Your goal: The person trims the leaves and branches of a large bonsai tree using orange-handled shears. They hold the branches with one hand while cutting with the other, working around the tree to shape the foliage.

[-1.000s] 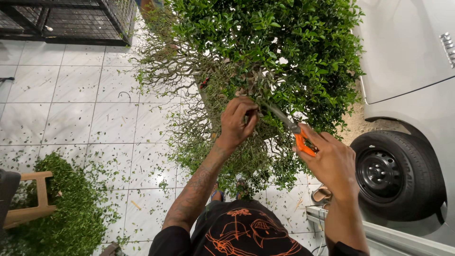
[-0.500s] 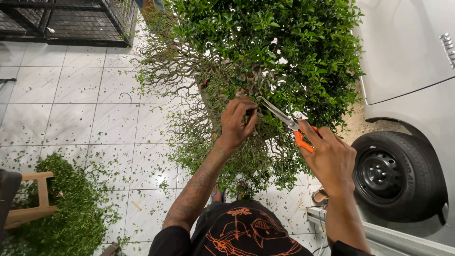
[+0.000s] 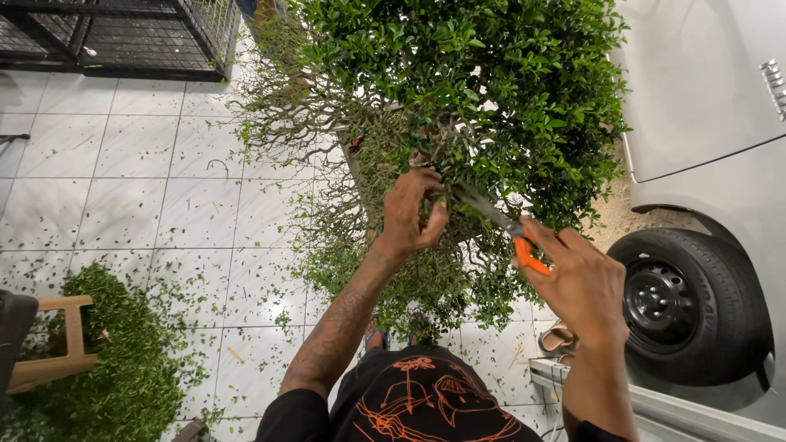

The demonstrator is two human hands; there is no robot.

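The leafy green bush (image 3: pixel 458 90) fills the upper middle of the view, and both hands work at its near edge. The left hand (image 3: pixel 413 214) has its fingers curled around a thin twig low in the bush. Just right of it, the right hand (image 3: pixel 583 282) grips the orange handles of the pruning shears (image 3: pixel 501 223), blades reaching into the foliage. A heap of green clippings (image 3: pixel 123 360) lies on the tiled floor (image 3: pixel 131 188) well left of the bush; a car wheel (image 3: pixel 684 307) stands to its right
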